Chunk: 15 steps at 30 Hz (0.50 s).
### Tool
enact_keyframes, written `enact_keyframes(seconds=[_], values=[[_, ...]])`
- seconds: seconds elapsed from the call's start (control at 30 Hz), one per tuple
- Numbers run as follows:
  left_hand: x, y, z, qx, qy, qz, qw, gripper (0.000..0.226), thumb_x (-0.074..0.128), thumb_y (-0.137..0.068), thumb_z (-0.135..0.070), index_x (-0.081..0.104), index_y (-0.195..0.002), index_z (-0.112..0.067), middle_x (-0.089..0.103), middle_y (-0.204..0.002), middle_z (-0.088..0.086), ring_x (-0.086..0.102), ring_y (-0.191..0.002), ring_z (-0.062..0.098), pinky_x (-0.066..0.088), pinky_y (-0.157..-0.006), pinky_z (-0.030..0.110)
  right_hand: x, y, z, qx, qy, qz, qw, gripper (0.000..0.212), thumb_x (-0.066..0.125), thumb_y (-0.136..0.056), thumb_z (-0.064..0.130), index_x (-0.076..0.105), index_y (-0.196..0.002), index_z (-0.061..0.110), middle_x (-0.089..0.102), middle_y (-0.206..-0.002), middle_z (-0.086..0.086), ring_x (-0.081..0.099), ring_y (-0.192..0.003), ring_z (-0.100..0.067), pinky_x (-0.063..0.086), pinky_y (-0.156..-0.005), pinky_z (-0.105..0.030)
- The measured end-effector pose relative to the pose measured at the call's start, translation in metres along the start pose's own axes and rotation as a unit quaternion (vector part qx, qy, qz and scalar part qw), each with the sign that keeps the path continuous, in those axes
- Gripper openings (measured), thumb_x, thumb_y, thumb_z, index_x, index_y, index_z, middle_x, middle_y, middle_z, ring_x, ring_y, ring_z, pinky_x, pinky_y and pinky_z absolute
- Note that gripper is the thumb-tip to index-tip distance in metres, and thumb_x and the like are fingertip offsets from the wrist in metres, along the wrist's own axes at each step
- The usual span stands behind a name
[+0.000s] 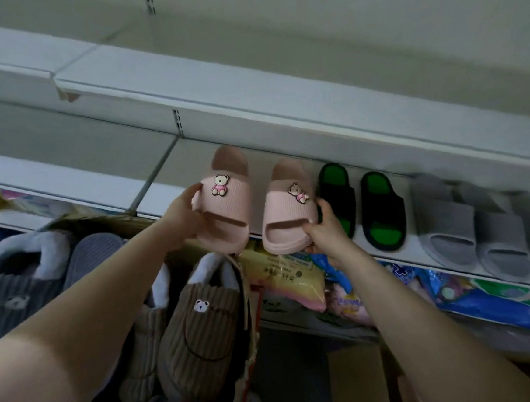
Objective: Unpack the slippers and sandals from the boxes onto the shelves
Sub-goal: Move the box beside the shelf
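Note:
Two pink slides with bear charms sit at the front of the white shelf [187, 153]. My left hand [182, 216] grips the left pink slide [229, 203] by its toe and side. The right pink slide [290, 218] is held at its toe by my right hand [324, 231]. Both toes overhang the shelf edge. Right of them stand a black-and-green pair [381, 210] and grey slides [446, 218]. Below my arms a cardboard box [106, 221] holds brown corduroy bear slippers [201, 329] and grey fluffy slippers [13, 284].
An upper white shelf [249, 100] overhangs the working shelf. Under the working shelf lie packaged goods: a yellow pack [289, 281] and blue packs [487, 297]. A metal divider rail [154, 174] runs across the shelf to the left of the pink slides.

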<state>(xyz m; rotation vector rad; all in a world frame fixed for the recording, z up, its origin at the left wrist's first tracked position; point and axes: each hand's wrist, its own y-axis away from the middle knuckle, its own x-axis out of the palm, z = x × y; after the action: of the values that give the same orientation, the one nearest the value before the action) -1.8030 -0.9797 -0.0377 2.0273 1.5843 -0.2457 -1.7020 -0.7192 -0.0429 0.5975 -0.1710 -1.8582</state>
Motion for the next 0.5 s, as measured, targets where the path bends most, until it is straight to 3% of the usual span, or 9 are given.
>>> enact_keyframes(seconds=[0.07, 0.13, 0.3, 0.4, 0.5], values=[[0.004, -0.022, 0.002, -0.002, -0.008, 0.007, 1.0, 0.076, 0.042, -0.081, 0.01, 0.035, -0.146, -0.028, 0.051, -0.131, 0.02, 0.055, -0.109, 0.043, 0.052, -0.079, 0.046, 0.005, -0.017, 0.003, 0.003, 0.004, 0.001, 1.0, 0.07, 0.052, -0.092, 0.009, 0.023, -0.15, 0.037, 0.054, -0.131, -0.003, 0.06, -0.108, -0.029, 0.059, -0.081, -0.049], [0.009, -0.039, 0.004, -0.004, -0.014, 0.01, 1.0, 0.074, 0.042, -0.081, 0.007, 0.035, -0.146, -0.028, 0.05, -0.133, 0.021, 0.053, -0.112, 0.043, 0.051, -0.091, 0.051, 0.009, -0.029, 0.005, -0.001, 0.025, -0.003, 1.0, 0.065, 0.05, -0.095, 0.009, 0.024, -0.15, 0.033, 0.056, -0.125, -0.002, 0.061, -0.101, -0.024, 0.058, -0.073, -0.038], [0.018, -0.047, -0.002, 0.033, -0.077, -0.007, 0.996, 0.079, 0.052, -0.073, -0.027, 0.031, -0.149, -0.021, 0.05, -0.135, 0.019, 0.051, -0.119, 0.039, 0.043, -0.1, 0.047, 0.011, -0.042, 0.007, -0.051, 0.246, -0.025, 0.968, 0.062, 0.052, -0.092, 0.016, 0.027, -0.149, 0.023, 0.051, -0.137, -0.015, 0.056, -0.118, -0.035, 0.048, -0.096, -0.037], [0.024, -0.046, 0.009, 0.07, -0.062, 0.063, 0.994, 0.122, 0.08, -0.051, -0.052, 0.014, -0.15, -0.028, 0.033, -0.144, 0.006, 0.046, -0.127, 0.032, 0.042, -0.105, 0.047, 0.009, -0.034, 0.008, -0.079, 0.321, 0.026, 0.943, 0.091, 0.066, -0.085, 0.041, 0.009, -0.155, 0.026, 0.027, -0.153, -0.013, 0.043, -0.132, -0.033, 0.04, -0.106, -0.039], [0.035, -0.043, 0.023, 0.12, -0.195, 0.081, 0.97, 0.148, 0.09, -0.047, -0.047, -0.01, -0.151, -0.021, 0.0, -0.156, 0.012, 0.007, -0.145, 0.038, 0.024, -0.115, 0.051, 0.008, -0.028, 0.012, -0.093, 0.379, 0.072, 0.918, 0.119, 0.077, -0.07, 0.06, -0.004, -0.154, 0.034, 0.012, -0.158, -0.009, 0.028, -0.14, -0.031, 0.035, -0.112, -0.045]])
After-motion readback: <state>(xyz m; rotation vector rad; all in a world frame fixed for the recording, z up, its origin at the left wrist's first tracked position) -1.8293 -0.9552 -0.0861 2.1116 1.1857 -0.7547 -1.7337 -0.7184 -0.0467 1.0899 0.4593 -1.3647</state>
